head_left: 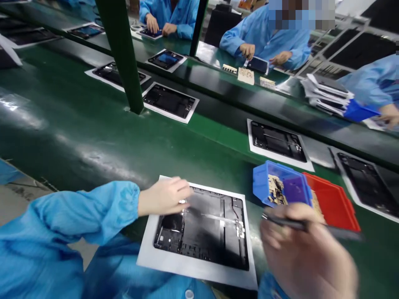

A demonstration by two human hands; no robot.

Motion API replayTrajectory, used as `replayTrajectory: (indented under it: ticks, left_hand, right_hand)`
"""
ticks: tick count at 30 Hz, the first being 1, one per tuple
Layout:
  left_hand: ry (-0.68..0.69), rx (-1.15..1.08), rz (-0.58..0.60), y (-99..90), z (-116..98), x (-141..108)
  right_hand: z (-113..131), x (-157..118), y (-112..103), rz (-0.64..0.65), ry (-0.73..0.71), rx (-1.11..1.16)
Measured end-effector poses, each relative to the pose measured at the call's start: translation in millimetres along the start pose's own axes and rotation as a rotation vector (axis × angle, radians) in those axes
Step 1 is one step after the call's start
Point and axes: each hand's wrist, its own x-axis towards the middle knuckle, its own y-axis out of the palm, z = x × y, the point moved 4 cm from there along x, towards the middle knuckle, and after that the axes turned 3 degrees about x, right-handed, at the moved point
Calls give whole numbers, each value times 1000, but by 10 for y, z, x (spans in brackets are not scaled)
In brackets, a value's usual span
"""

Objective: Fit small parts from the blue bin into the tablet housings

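An opened tablet housing (pixel 202 226), black inside with a small metallic board at its right side, lies on a white sheet (pixel 193 270) in front of me. My left hand (pixel 168 196) is over its upper left corner, with loosely bent fingers and a gap between thumb and fingers. A small shiny spot shows at that gap; I cannot make out what it is. To the right of the housing, my right hand (pixel 311 253) is raised and blurred. Its fingers are closed around a slim dark tool (pixel 289 222) with a shiny tip pointing left.
Behind my right hand stand a blue bin (pixel 262 185) with small tan and black parts and a red bin (pixel 335 203). More tablet housings (pixel 170 99) on white sheets line the bench. A green post (pixel 120 54) rises at the left. Co-workers in blue sleeves (pixel 233 39) work across the bench.
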Motion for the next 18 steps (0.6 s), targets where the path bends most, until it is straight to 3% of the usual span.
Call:
replayTrajectory:
  ticks: [3, 5, 11, 18]
  left_hand:
    - [28, 172, -31, 66, 290, 154]
    - [33, 182, -21, 120, 351, 164]
    - [52, 171, 52, 158, 364, 160]
    - [31, 72, -38, 80, 450, 96]
  right_hand:
    - [-415, 187, 400, 19, 255, 255]
    - [-690, 265, 557, 9, 326, 335]
    - [-1228, 371, 581, -75, 225, 317]
    - [-1327, 333, 501, -75, 103, 69]
